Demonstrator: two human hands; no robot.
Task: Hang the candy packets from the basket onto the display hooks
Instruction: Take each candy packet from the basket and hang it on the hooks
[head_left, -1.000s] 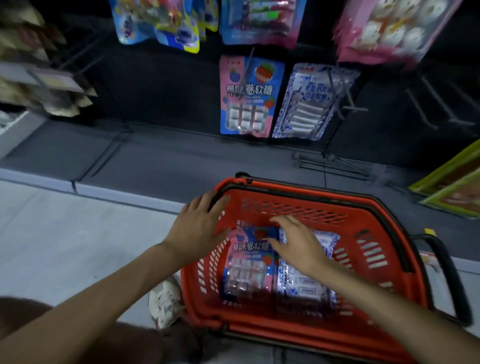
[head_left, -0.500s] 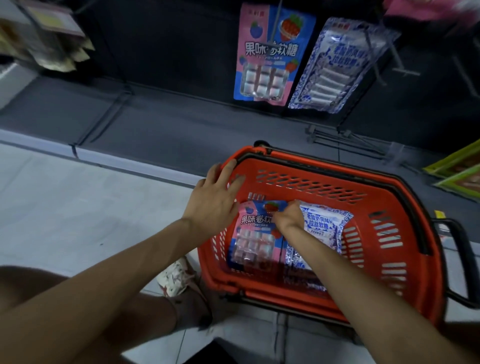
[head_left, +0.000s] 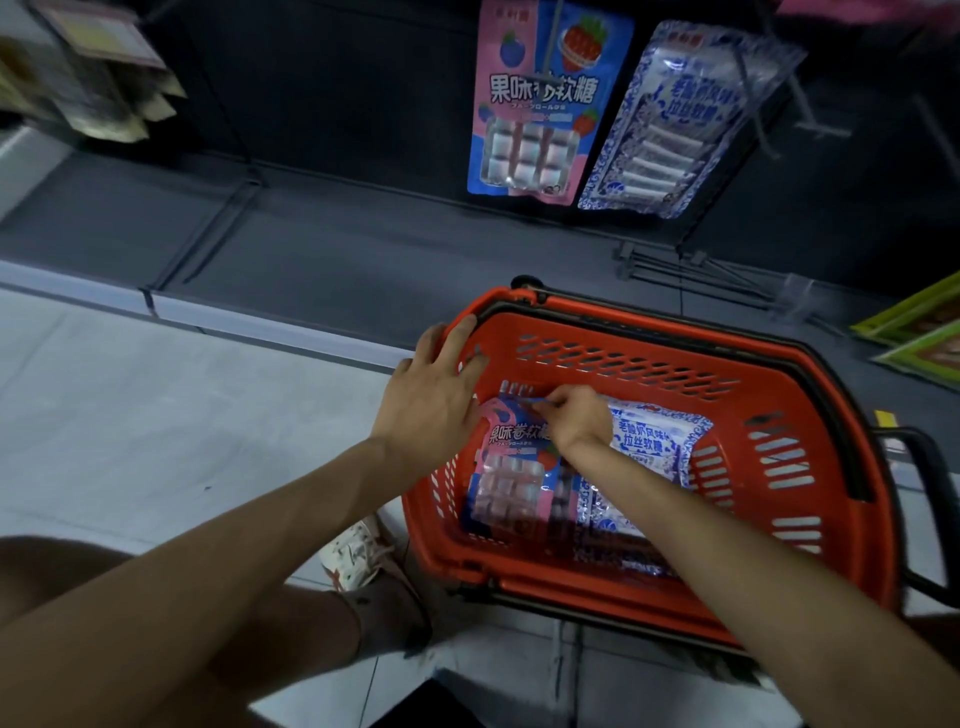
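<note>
A red shopping basket sits on the floor in front of me. Inside lie a pink-and-blue candy packet and a blue-and-white candy packet side by side. My right hand pinches the top edge of the pink-and-blue packet. My left hand rests with straight fingers on the basket's left rim. Above, a matching pink-and-blue packet and a blue-and-white packet hang on display hooks.
Bare wire hooks stick out low on the dark rack behind the basket. Yellow-green boxes lie at the right edge, brown packets hang top left. My shoe is beside the basket, whose black handle juts right.
My right hand moved from lying flat over the packets to pinching the top of the pink-and-blue one. My left hand slid up along the basket rim. The view tilted down.
</note>
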